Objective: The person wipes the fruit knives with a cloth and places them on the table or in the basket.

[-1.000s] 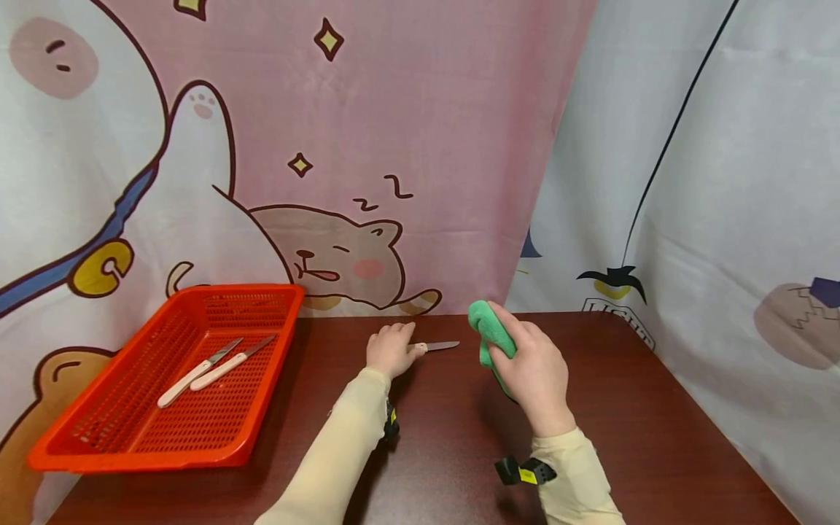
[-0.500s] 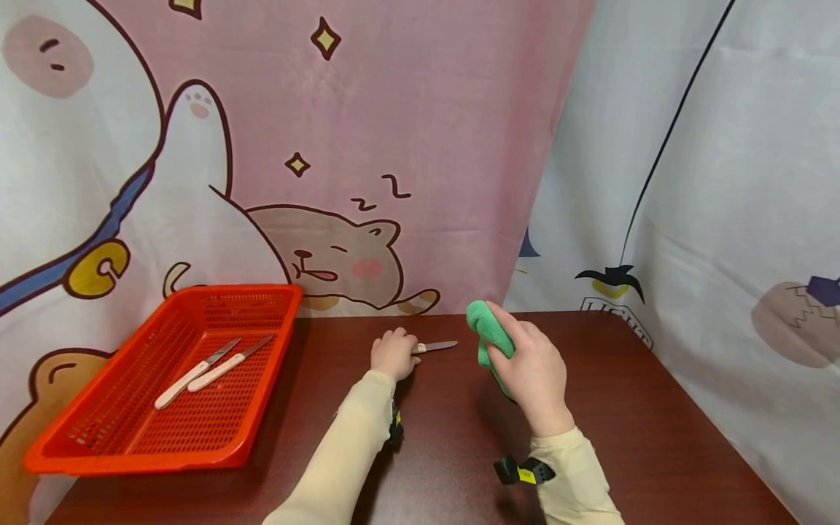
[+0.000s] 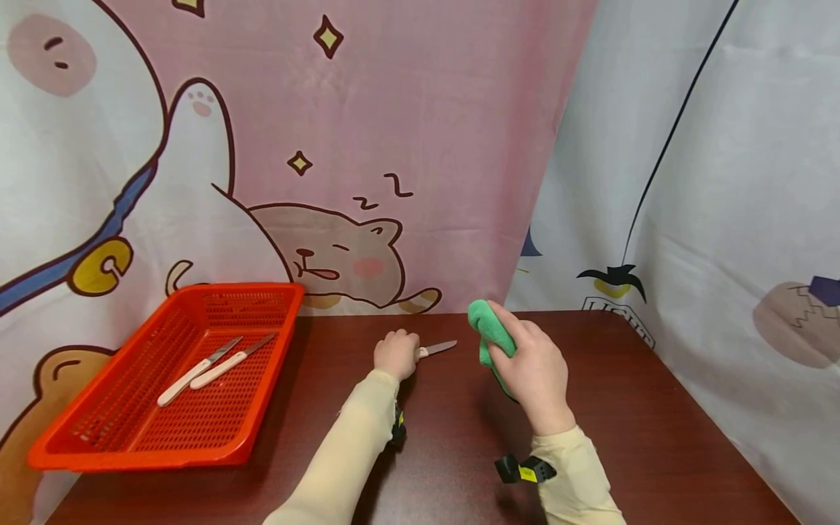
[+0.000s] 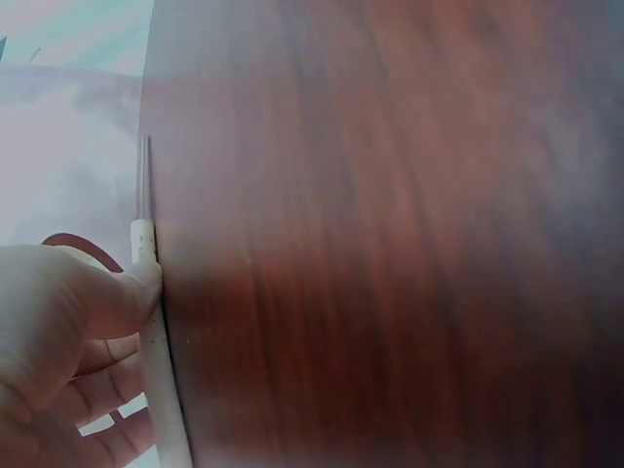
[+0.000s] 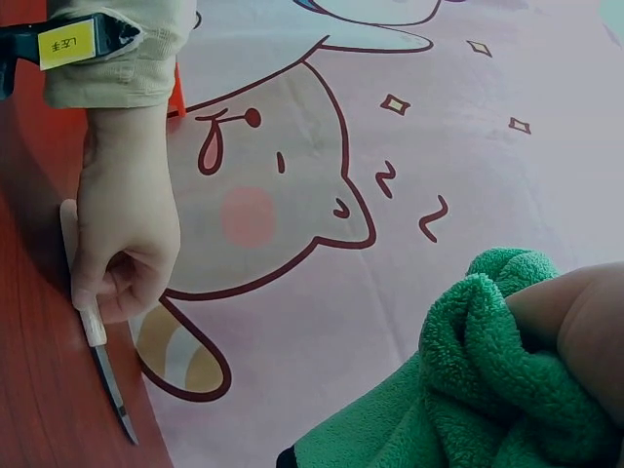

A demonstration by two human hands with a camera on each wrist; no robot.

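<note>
Red basket at left, gripped knife mid-frame, green cloth right of centre.
Two other knives lie in the basket; the left hand pinches the gripped knife's handle; the right hand clutches the cloth. A loose pinch could let the blade swing.

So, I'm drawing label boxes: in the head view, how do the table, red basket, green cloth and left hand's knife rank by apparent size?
1. Table
2. Red basket
3. Green cloth, partly covered by the right hand
4. Knife in the left hand, judged by its visible part; the handle is mostly hidden
</note>
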